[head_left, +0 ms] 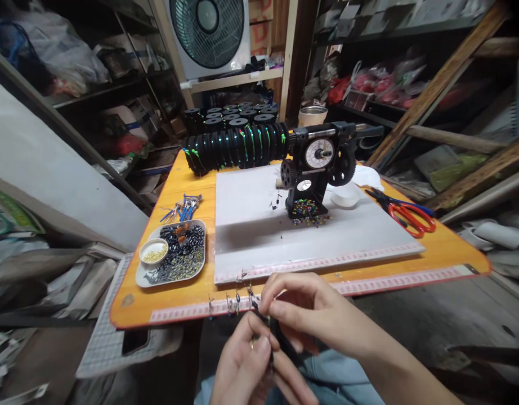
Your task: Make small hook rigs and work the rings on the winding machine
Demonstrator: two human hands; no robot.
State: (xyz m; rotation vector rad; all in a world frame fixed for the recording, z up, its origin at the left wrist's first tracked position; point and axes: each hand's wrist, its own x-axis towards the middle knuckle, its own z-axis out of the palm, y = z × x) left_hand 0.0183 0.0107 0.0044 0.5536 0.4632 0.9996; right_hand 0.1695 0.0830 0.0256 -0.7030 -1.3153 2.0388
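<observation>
Just beyond the table's front edge, my left hand (pixel 255 360) and my right hand (pixel 314 306) are close together, fingertips pinched. Between them runs a thin dark strand with tiny bead-like parts, too small and blurred to make out exactly. A yellowish speck shows at the left thumb and forefinger. Several small wire-and-bead pieces (pixel 237 304) hang at the table edge beside my right fingertips. A pink-marked measuring tape (pixel 369 285) lies along that edge. To the left, a white tray (pixel 202 247) holds small dark metal parts and a small white bowl (pixel 143 256) of gold-coloured bits.
A black geared winding machine (pixel 318 152) stands on the white board (pixel 251 225), with colourful beads (pixel 304 211) at its base. Black spools (pixel 238 147) lie behind. Red-handled scissors (pixel 411 219) rest at right. Blue-handled pieces (pixel 187 208) lie near the tray on the wooden table (pixel 128 281).
</observation>
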